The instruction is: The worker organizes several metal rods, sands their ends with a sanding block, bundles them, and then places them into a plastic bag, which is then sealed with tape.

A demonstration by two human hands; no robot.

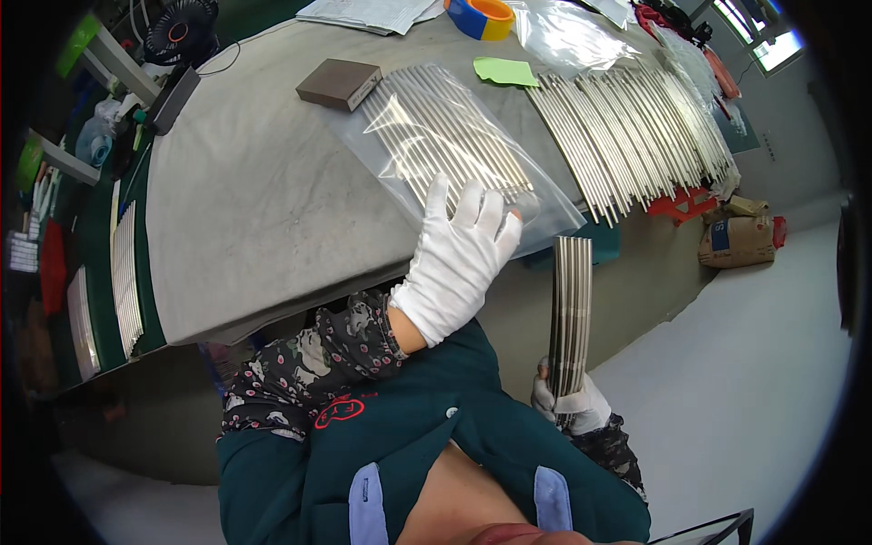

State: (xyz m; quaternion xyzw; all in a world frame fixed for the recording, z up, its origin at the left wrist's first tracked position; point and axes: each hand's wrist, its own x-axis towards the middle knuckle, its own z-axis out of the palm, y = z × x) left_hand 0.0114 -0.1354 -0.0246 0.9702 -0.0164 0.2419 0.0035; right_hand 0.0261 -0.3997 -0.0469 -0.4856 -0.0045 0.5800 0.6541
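Observation:
My left hand wears a white glove and lies with spread fingers on the near end of a clear plastic bag. Inside the bag is a flat row of slim silvery metal rods. A brown block rests at the bag's far left corner. Off the table's right side, my right hand, also gloved, grips the lower end of an upright bundle of metal rods. Some of its fingers are hidden behind the bundle.
Many loose metal rods lie side by side on the grey-covered table, beside a green paper slip. Farther back are a tape roll and plastic bags. A small fan stands far left; a brown sack sits at right.

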